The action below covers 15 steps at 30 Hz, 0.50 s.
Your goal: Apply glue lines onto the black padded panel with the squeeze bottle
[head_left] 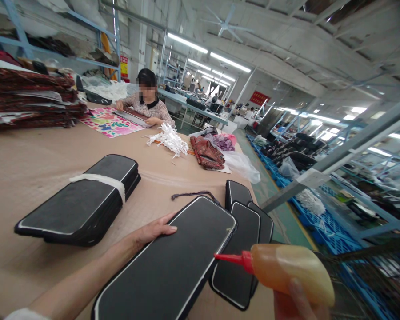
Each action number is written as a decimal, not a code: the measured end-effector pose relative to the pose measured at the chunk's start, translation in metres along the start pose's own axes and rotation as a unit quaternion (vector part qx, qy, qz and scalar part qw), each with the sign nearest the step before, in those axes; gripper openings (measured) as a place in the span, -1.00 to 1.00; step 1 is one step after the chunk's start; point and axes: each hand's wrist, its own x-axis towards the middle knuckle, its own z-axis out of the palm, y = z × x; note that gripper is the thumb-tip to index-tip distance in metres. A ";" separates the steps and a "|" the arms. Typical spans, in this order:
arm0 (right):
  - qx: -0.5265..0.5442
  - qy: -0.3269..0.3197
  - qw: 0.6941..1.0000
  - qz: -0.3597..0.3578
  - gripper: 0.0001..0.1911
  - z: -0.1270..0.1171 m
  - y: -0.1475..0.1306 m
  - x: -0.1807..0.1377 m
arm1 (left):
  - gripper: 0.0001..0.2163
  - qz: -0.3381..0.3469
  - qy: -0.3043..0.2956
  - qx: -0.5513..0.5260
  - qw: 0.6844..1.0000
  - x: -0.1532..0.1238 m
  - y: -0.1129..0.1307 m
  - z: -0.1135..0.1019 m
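Left hand [156,230] has its fingers gripping the black panel [173,262] over the counter [153,182]; right hand [295,302] has fingers wrapped round a squeeze bottle [291,271]. Looks mid-job: white line [200,281] along the visible edges, can't tell what's left.

Bright indoor light from rows of white ceiling tubes [187,43], hazy glare toward the far right; darker upper right corner, wide-angle stretch at the edges; smeared blur lower right, pixelation over the co-worker's head [147,74]
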 end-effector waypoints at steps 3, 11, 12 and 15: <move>-0.007 0.004 1.000 -0.005 -0.55 -0.006 0.006 0.006 | -0.28 -0.001 0.004 -0.008 1.000 0.003 0.001 0.001; -0.138 -0.004 0.984 -0.113 -0.61 -0.011 0.009 0.012 | -0.33 0.004 -0.003 -0.010 1.000 0.012 0.000 -0.001; -0.137 -0.002 0.984 -0.113 -0.61 -0.010 0.009 0.011 | -0.33 0.005 -0.002 -0.012 1.000 0.013 0.000 0.000; -0.139 0.011 0.983 -0.119 -0.54 -0.010 0.010 0.008 | -0.33 0.006 -0.004 -0.012 1.000 0.014 0.001 0.001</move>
